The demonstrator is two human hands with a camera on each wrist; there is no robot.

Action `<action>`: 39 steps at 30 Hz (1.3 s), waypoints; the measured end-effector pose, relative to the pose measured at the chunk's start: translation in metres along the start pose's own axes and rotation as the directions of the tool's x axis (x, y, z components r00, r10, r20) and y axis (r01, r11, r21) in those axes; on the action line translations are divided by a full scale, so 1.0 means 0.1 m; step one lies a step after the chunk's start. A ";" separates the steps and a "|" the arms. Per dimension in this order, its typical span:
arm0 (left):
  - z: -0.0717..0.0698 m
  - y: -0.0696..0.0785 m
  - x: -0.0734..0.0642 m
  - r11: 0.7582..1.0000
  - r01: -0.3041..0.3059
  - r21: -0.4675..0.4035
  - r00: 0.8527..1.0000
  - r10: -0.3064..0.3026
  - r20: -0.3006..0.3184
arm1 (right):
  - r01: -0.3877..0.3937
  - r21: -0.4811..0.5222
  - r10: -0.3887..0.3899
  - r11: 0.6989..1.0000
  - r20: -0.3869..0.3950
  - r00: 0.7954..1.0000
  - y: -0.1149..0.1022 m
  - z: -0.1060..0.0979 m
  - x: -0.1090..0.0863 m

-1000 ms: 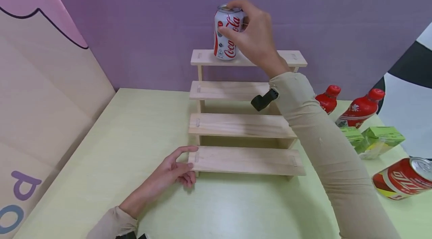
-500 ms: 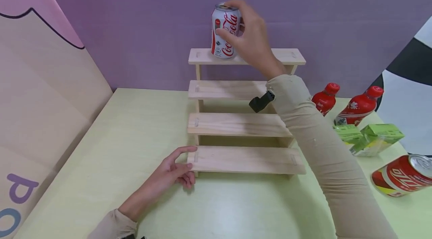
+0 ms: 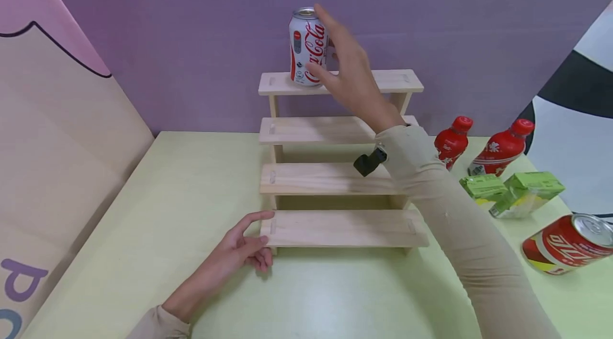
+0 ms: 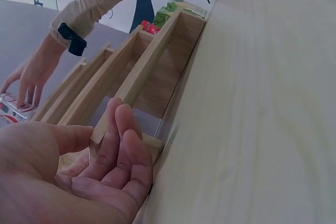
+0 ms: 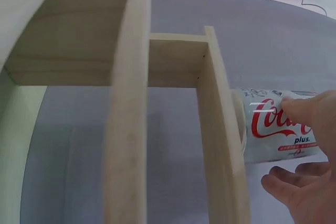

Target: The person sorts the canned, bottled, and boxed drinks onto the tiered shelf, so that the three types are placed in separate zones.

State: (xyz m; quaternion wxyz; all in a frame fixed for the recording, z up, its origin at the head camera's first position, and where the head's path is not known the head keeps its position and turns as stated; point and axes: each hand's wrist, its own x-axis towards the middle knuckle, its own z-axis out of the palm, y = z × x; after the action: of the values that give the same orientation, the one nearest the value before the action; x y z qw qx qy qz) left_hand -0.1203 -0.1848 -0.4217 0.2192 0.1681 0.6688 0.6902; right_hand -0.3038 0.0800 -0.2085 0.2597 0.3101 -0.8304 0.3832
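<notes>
Right hand (image 3: 349, 65) has spread wider at the Coca-Cola can (image 3: 303, 43) atop the stepped shelf (image 3: 345, 228), which left hand (image 3: 239, 247) pinches; red bottles (image 3: 500, 149) are at shelf's right.

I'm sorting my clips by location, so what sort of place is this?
Probably a mock shop display set up on a table: there's a stepped wooden rack, a white Coca-Cola can standing on top, and a purple backdrop behind.
</notes>
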 end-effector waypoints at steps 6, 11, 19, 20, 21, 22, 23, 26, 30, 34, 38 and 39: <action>-0.03 0.00 -0.01 1.000 0.010 -0.005 1.000 -0.010 -0.008 | 0.047 -0.058 -0.048 0.997 -0.022 0.999 -0.02 -0.06 -0.10; -0.05 0.01 0.01 1.000 0.017 -0.003 1.000 -0.017 -0.020 | 0.061 -0.084 -0.064 0.995 -0.028 0.998 -0.03 -0.18 -0.20; -0.07 0.00 0.03 1.000 0.018 0.002 1.000 -0.018 -0.012 | 0.102 -0.119 -0.105 0.988 -0.025 0.994 0.01 -0.34 -0.42; -0.08 0.00 0.02 1.000 0.017 0.004 1.000 -0.017 -0.010 | 0.106 -0.132 -0.110 0.986 -0.020 0.994 0.01 -0.36 -0.45; -0.08 0.01 0.02 1.000 0.016 0.006 1.000 -0.016 -0.010 | 0.106 -0.142 -0.110 0.984 -0.019 0.994 0.01 -0.38 -0.47; -0.09 0.01 0.02 1.000 0.015 0.008 1.000 -0.015 -0.010 | 0.103 -0.150 -0.107 0.983 -0.017 0.994 0.01 -0.41 -0.50; -0.09 0.01 0.02 1.000 0.014 0.010 1.000 -0.014 -0.011 | 0.101 -0.157 -0.105 0.983 -0.018 0.994 0.01 -0.43 -0.52; -0.10 0.01 0.02 1.000 0.011 0.017 1.000 -0.011 -0.012 | 0.090 -0.180 -0.098 0.980 -0.032 0.995 0.02 -0.52 -0.60; -0.11 0.01 0.04 1.000 0.004 0.021 1.000 -0.004 -0.012 | 0.090 -0.210 -0.100 0.974 -0.041 0.994 0.02 -0.61 -0.70; -0.11 0.01 0.04 1.000 0.003 0.022 1.000 -0.003 -0.013 | 0.101 -0.242 -0.112 0.965 -0.031 0.993 0.00 -0.67 -0.83; -0.12 0.01 0.05 1.000 0.008 0.023 1.000 -0.008 -0.016 | 0.137 -0.264 -0.149 0.955 -0.023 0.989 -0.02 -0.71 -0.97; -0.12 0.01 0.04 1.000 0.010 0.023 1.000 -0.009 -0.015 | 0.151 -0.268 -0.162 0.952 -0.021 0.987 -0.02 -0.72 -1.00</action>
State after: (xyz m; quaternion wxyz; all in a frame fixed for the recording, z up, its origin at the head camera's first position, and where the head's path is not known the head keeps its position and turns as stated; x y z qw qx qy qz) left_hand -0.1305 -0.1929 -0.4215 0.2154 0.1621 0.6791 0.6828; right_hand -0.2208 0.1680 -0.2335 0.3459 0.3291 -0.8414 0.2532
